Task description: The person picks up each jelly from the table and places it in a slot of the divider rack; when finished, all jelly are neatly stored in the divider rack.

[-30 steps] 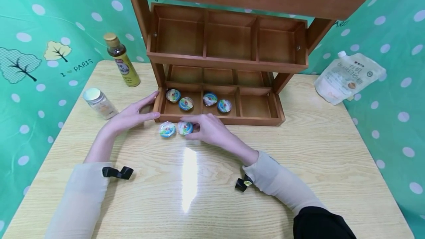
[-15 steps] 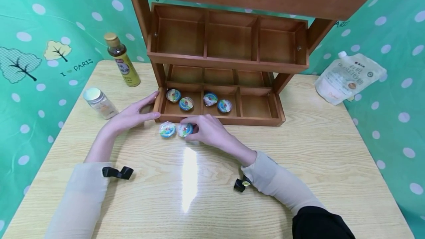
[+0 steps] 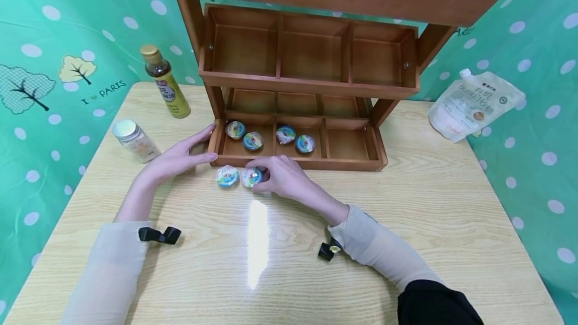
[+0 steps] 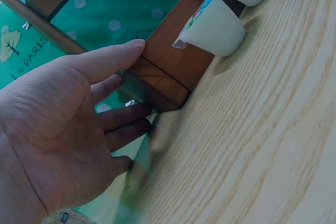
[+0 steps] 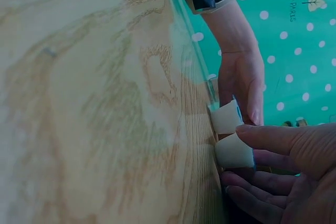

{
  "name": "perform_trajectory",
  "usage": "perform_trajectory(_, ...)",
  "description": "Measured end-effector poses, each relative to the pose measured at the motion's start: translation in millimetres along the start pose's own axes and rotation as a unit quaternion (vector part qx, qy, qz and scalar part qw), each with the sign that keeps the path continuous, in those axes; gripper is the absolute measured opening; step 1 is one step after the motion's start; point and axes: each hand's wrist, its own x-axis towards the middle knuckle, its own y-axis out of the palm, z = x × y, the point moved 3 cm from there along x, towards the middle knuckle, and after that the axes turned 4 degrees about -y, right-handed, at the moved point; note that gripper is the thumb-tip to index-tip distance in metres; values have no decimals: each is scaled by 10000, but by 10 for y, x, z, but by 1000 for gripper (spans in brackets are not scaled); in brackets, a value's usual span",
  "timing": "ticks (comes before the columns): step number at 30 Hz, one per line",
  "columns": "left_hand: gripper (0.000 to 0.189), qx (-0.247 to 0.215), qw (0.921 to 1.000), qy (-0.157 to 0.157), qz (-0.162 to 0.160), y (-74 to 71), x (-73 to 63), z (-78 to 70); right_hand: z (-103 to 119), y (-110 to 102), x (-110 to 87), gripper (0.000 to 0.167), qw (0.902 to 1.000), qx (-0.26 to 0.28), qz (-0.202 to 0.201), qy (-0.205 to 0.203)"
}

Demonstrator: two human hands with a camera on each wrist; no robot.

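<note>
My right hand [image 3: 286, 177] pinches a small white jelly cup [image 3: 251, 177] with a blue printed lid, just in front of the wooden rack's bottom tray [image 3: 343, 165]. Thumb and fingers lie on either side of this cup [image 5: 233, 152] in the right wrist view. Immediately left of it, a second jelly cup [image 3: 227, 176] stands upright on the table. My left hand [image 3: 176, 158] has its fingers extended, thumb and forefinger at the tray's left end. Inside the tray, two jelly cups [image 3: 252, 141] sit in the left compartment and two more [image 3: 305, 144] in the middle one.
Two higher tiers of the rack [image 3: 311, 82] overhang the bottom tray. A clear jar [image 3: 142, 147] with a pale lid and a gold-capped bottle [image 3: 173, 97] stand at left. A white spouted pouch [image 3: 474, 107] stands at back right, by the dotted green cloth [image 3: 533, 164].
My right hand shifts very slightly and keeps its pinch on the jelly cup. The left hand stays at the tray's left end.
</note>
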Motion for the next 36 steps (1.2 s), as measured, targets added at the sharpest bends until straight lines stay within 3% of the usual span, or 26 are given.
perform_trajectory(8, 84, 49, 10000, 71, 12, 10, 9, 2, 4, -16, -27, 48, 9999, 95, 6, -61)
perform_trajectory(18, 82, 34, 10000, 55, -26, -3, 1, 9, -56, -136, -157, 49, 9931, 1104, 297, 268)
perform_trajectory(30, 82, 45, 10000, -8, -30, -8, -12, 17, -105, -478, -347, 46, 9778, 2064, 232, 273)
perform_trajectory(36, 82, 98, 9999, -25, -26, -3, -11, 16, -154, -644, -424, 48, 9746, 2222, 48, 273)
